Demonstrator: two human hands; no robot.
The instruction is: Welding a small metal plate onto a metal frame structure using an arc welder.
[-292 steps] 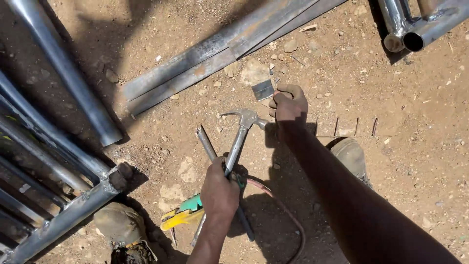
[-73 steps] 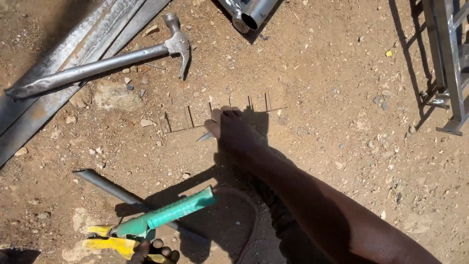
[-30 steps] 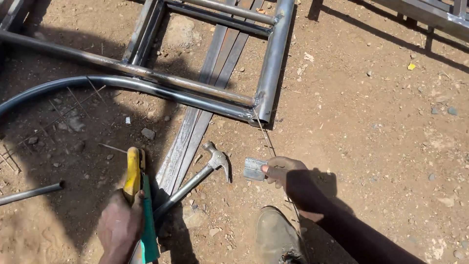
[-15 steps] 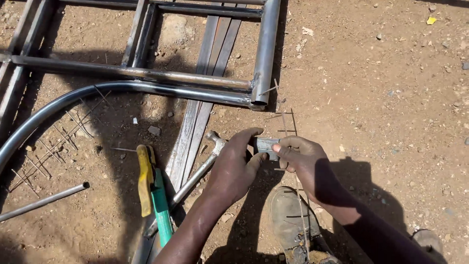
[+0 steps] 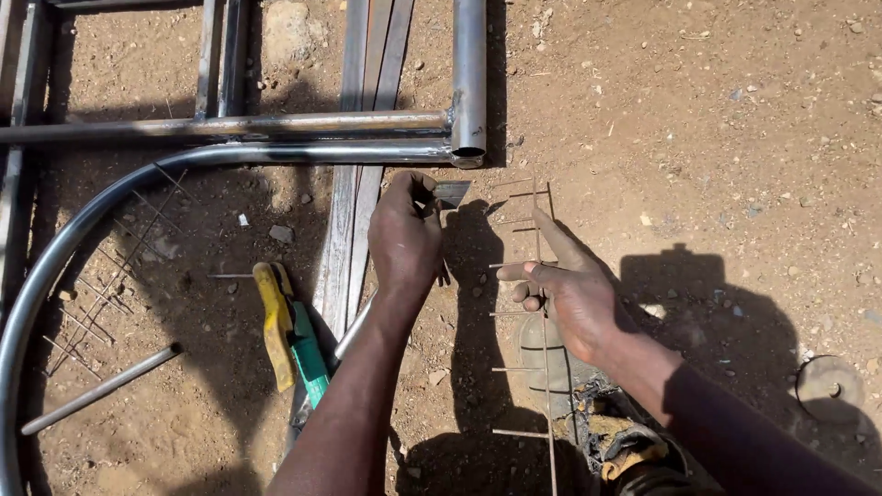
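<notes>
We keep the left hand (image 5: 404, 241) pinched on the plate (image 5: 452, 191) beside the tube (image 5: 469, 83), while the right hand (image 5: 567, 292), half open, steadies the rod (image 5: 542, 367).

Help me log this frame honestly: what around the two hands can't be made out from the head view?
- Small metal plate: mostly hidden behind the left hand, so the grip is unclear.
- Hammer: only a bit of handle shows beside the left forearm; the head is hidden.
- Thin rod with cross wires: its lower end runs off the bottom edge; the right hand covers its middle.
- Curved pipe: cut off at the bottom left corner.
</notes>
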